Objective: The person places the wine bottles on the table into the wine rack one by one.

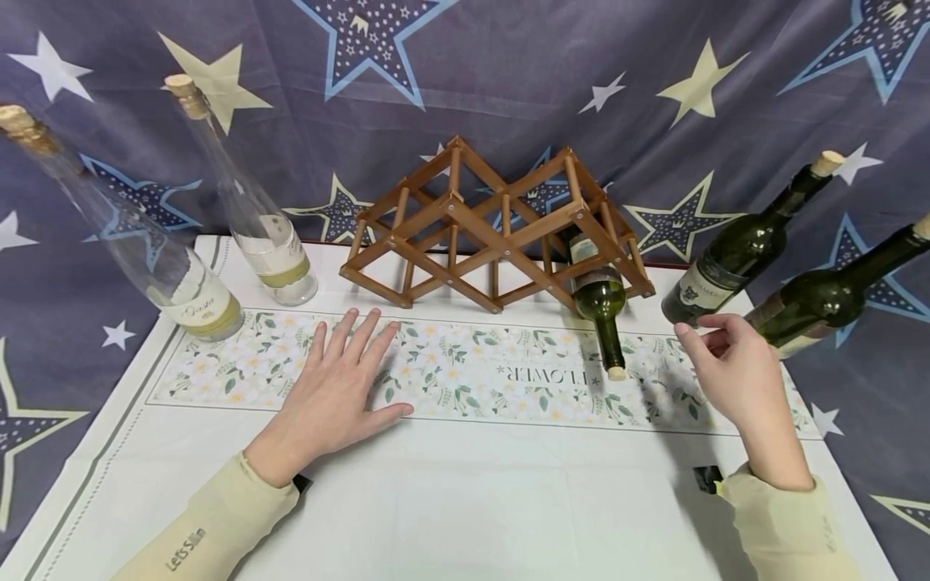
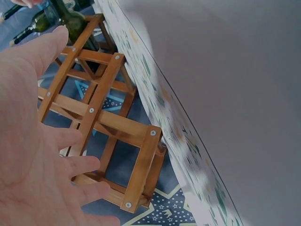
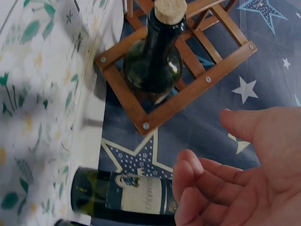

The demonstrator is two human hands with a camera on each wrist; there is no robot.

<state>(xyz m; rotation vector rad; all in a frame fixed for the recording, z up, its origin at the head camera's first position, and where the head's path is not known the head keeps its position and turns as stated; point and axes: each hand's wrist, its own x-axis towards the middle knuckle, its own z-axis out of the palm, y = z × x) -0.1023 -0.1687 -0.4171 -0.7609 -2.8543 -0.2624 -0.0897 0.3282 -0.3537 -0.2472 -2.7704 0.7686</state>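
My left hand [image 1: 333, 393] is spread flat, palm down, over the left part of the floral runner, holding nothing. My right hand [image 1: 741, 367] is just in front of a dark green wine bottle [image 1: 715, 262] with a cream label. In the right wrist view its fingers [image 3: 221, 181] bend loosely and the thumb is apart from them, with nothing between. A wooden lattice wine rack [image 1: 506, 240] stands at the back middle. One green bottle [image 1: 601, 300] lies in its right-hand lower cell, corked neck toward me.
Another green bottle [image 1: 821, 298] stands at the right edge, beyond my right hand. Two clear corked bottles [image 1: 265, 234] with white-and-gold labels stand at the back left. The floral runner [image 1: 465, 371] crosses the white table [image 1: 494, 508]. A star-patterned curtain [image 1: 523, 73] hangs close behind.
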